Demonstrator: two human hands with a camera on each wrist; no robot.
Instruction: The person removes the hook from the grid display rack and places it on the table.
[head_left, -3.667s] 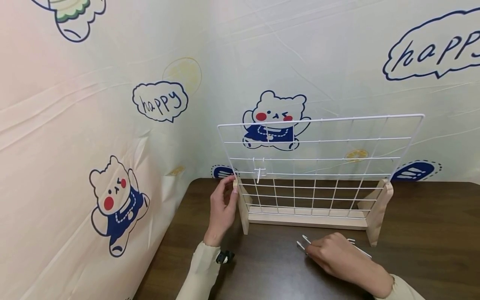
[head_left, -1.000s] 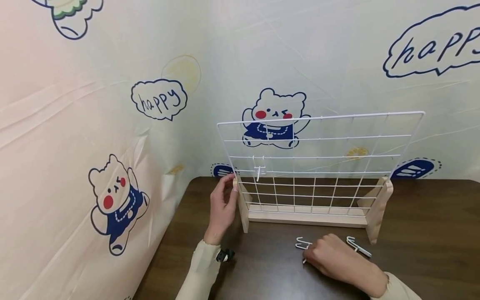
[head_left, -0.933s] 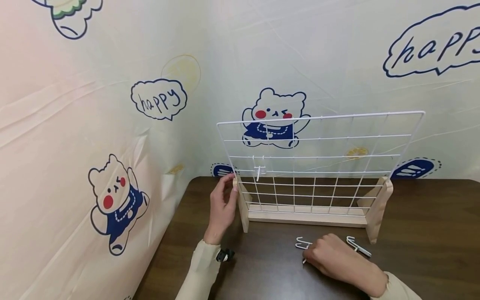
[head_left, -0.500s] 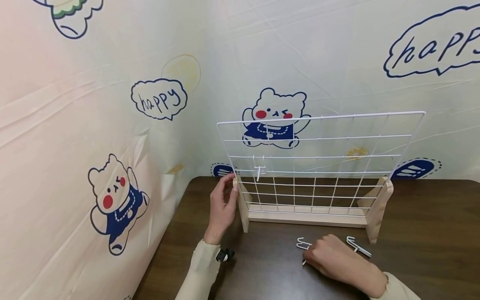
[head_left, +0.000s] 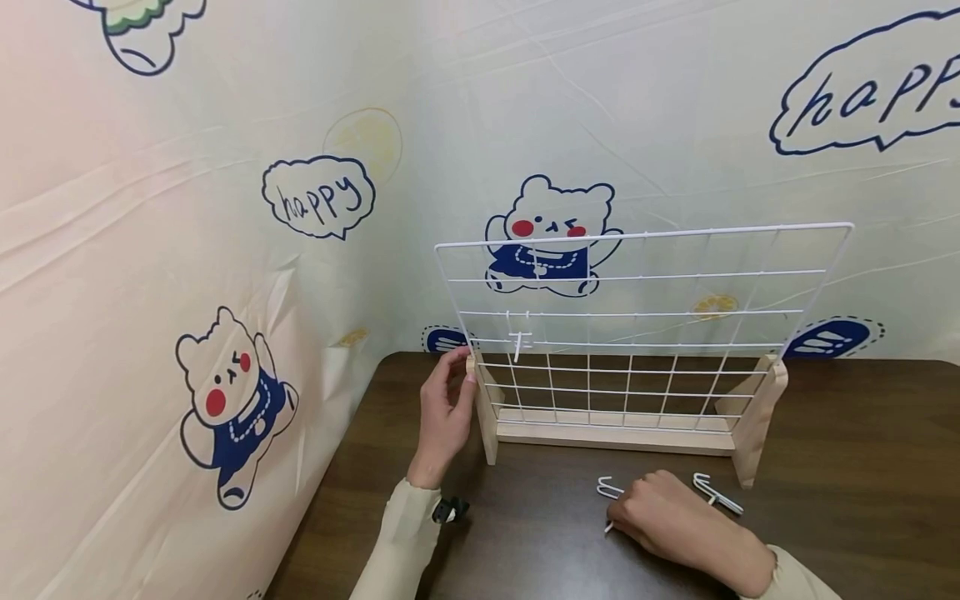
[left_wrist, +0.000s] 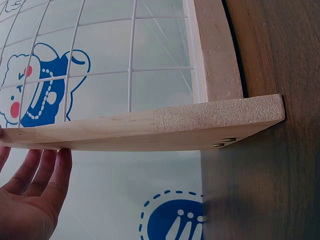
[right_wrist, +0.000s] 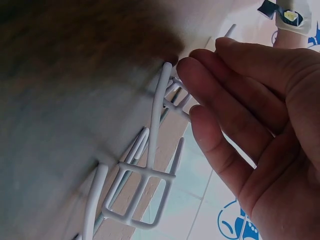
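Observation:
A white wire grid rack point(head_left: 630, 367) with pale wooden sides stands on the dark table. My left hand point(head_left: 446, 417) grips the top of its left wooden side point(left_wrist: 165, 120), fingers on the outer face and thumb at the edge. My right hand point(head_left: 671, 517) is low over the table in front of the rack, pinching a white wire hook point(head_left: 606, 488) between thumb and fingertips. Its double prongs point left toward the rack, and its peg tip shows below the fingers. One matching hook point(head_left: 517, 337) hangs on the grid's left part.
More white hooks point(head_left: 717, 493) lie on the table just right of my right hand; the right wrist view shows a loose hook point(right_wrist: 142, 195) close by. A patterned cloth point(head_left: 225, 167) covers the walls behind and to the left of the table point(head_left: 862, 467).
Since the oldest frame, the pinched hook has turned so its prongs lie flatter and its peg shows. In the last second it shifts slightly right. My left hand stays on the rack.

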